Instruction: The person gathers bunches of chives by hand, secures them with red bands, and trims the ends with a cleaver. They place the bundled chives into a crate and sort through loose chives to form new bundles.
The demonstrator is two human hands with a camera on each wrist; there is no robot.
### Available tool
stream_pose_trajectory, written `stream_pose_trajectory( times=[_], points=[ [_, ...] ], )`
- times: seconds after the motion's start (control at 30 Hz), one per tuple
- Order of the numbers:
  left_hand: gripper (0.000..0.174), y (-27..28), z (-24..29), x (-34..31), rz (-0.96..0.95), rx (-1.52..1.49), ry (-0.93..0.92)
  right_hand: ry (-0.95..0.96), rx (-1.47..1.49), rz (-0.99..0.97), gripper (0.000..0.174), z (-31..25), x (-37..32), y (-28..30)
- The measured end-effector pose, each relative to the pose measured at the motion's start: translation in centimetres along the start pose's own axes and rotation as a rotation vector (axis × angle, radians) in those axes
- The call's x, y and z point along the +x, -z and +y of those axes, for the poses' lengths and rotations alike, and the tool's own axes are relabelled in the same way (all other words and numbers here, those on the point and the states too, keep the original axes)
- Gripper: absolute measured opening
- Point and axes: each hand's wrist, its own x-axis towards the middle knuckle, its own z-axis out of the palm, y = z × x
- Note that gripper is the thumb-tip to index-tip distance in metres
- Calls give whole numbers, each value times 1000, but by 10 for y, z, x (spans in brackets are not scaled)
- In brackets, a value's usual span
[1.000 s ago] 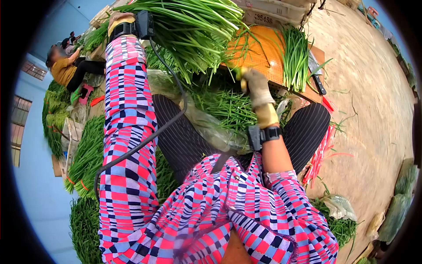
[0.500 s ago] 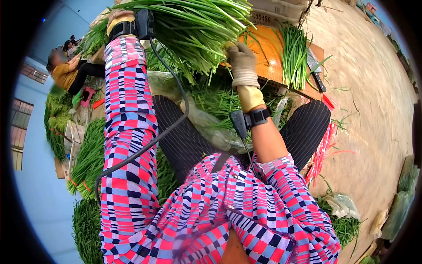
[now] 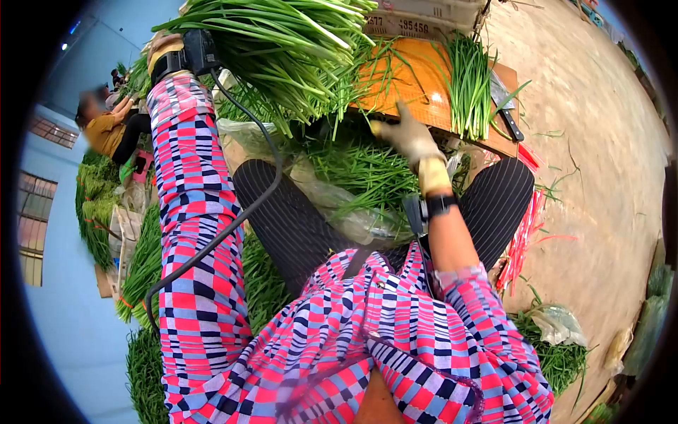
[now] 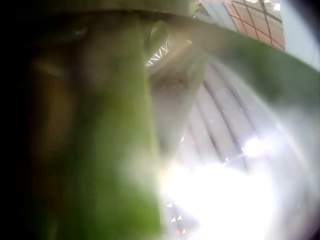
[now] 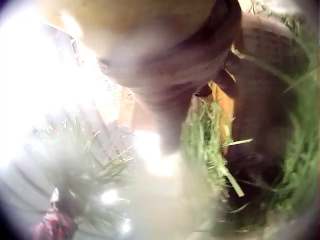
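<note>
At the upper left of the head view, my left hand (image 3: 163,44) grips a large bunch of garlic chives (image 3: 282,49), whose pale stalk ends point right. Blurred green leaves (image 4: 115,130) fill much of the left wrist view, where the hand itself is hidden. My right hand (image 3: 412,138), in a worn tan glove with yellowish fingertips, hovers apart from the bunch with thumb and fingers spread. Below it lies a heap of loose green trimmings (image 3: 367,173) on clear plastic. The right wrist view shows the glove (image 5: 170,75) close up, with scattered green bits (image 5: 210,145) beyond.
An orange board (image 3: 417,85) carries stray leaves and a smaller chive bunch (image 3: 470,85). Beside that lies a black-handled knife (image 3: 512,126). A pale crate (image 3: 417,21) stands behind. Red strips (image 3: 521,244) hang by my knee. Another person (image 3: 106,131) sits at the left.
My right hand rose to the stalk ends of the bunch, then drew back down and right with its fingers spread. My left hand and the bunch shifted slightly left in view.
</note>
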Motion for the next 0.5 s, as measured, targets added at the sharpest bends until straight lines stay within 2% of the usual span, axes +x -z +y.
stream_pose_trajectory(
  times=[0.03, 0.1, 0.27, 0.3, 0.37, 0.4, 0.47, 0.5],
  points=[
    [27, 1, 3, 0, -2, -3, 13, 76, 339, 117, 74, -19, 14, -6],
    [27, 3, 0, 2, -16, -37, 34, -45, 1046, -147, 71, -68, 31, 2],
    [28, -1, -4, 8, -63, -108, 80, 328, 1281, 119, 33, -101, 20, -8],
    [28, 0, 0, 3, -75, -120, 90, 333, 1546, -53, 28, -85, 31, -8],
    [29, 2, 11, -15, -94, -141, 119, 209, 2075, -413, 19, -52, 53, -9],
    [29, 2, 14, -25, -111, -135, 143, 185, 2038, -328, 16, -31, 47, -5],
    [30, 2, 21, -37, -133, -136, 177, -172, 1717, 92, 14, -20, 7, 19],
    [30, 3, 23, -42, -135, -136, 187, 111, 1610, -231, 16, 27, 15, 19]
  ],
)
